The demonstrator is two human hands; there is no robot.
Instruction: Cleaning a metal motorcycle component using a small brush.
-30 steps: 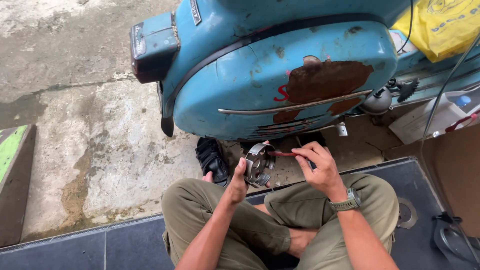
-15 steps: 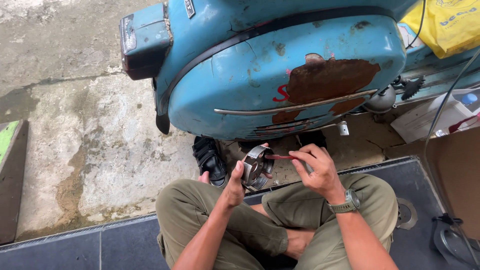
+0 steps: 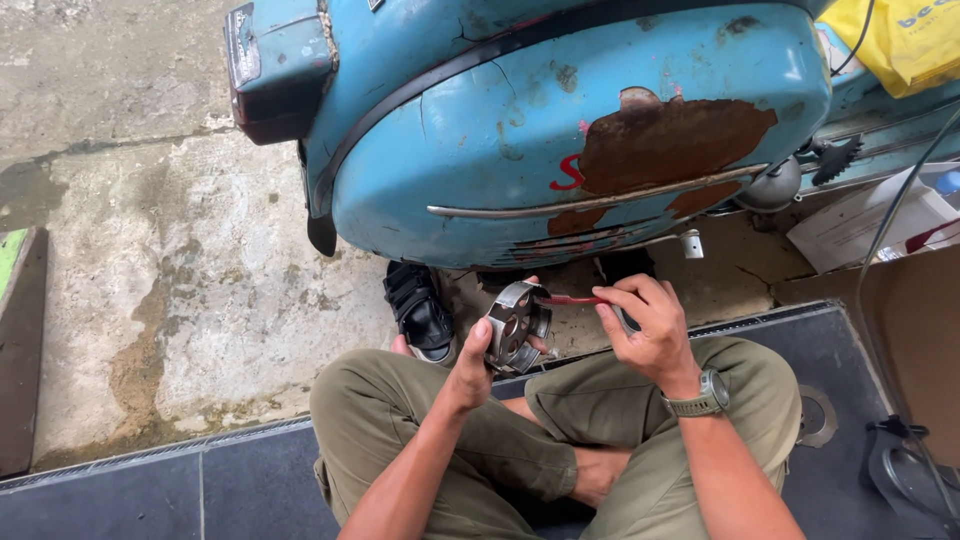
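1. At the far left, a green-edged board (image 3: 12, 300) lies on the stained concrete floor (image 3: 180, 260).
2. A black sandal (image 3: 420, 312) sits on the floor under the scooter's blue side panel (image 3: 520, 150), just left of your hands.
3. Your left hand (image 3: 468, 362) is closed on a round metal part (image 3: 512, 326), thumb up against its near face, holding it on edge above your crossed legs.
4. A thin red tool (image 3: 572, 299) runs from the upper rim of the metal part across to your right hand.
5. Your right hand (image 3: 648, 325) pinches that tool, fingers curled around its end; a watch (image 3: 700, 398) sits on that wrist.
6. You sit cross-legged in olive trousers (image 3: 420, 430) on a dark mat (image 3: 250, 490).
7. At the far right, a brown cardboard sheet (image 3: 915, 340) lies beside the mat.
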